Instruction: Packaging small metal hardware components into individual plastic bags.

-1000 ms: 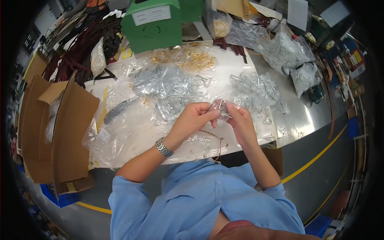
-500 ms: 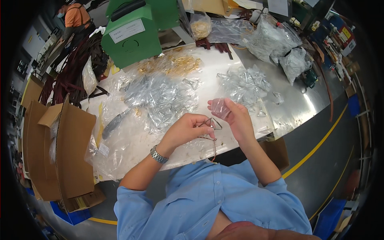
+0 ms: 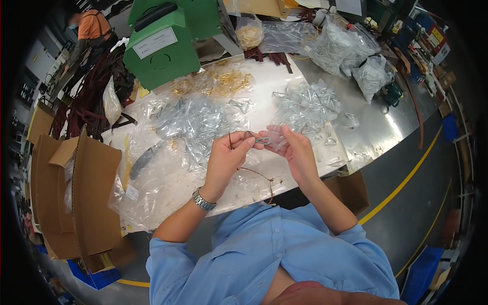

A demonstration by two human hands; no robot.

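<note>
My left hand pinches a silver triangular metal ring, pointing it toward my right hand. A small clear plastic bag is held by the fingers of my right hand. The ring's right end meets the bag; whether it is inside I cannot tell. A thin brown cord runs from near my left hand down to the table's front edge. Beyond my hands lie a heap of bagged metal rings on the left and another bagged heap on the right.
A green machine stands at the back left, with gold-coloured rings before it. An open cardboard box is at the left. Stuffed clear bags sit at the back right. Another person in orange is far left.
My left hand has risen and turned, bringing the triangular ring up against the plastic bag. My right hand stays nearly in place, its bag tipped toward the ring.
</note>
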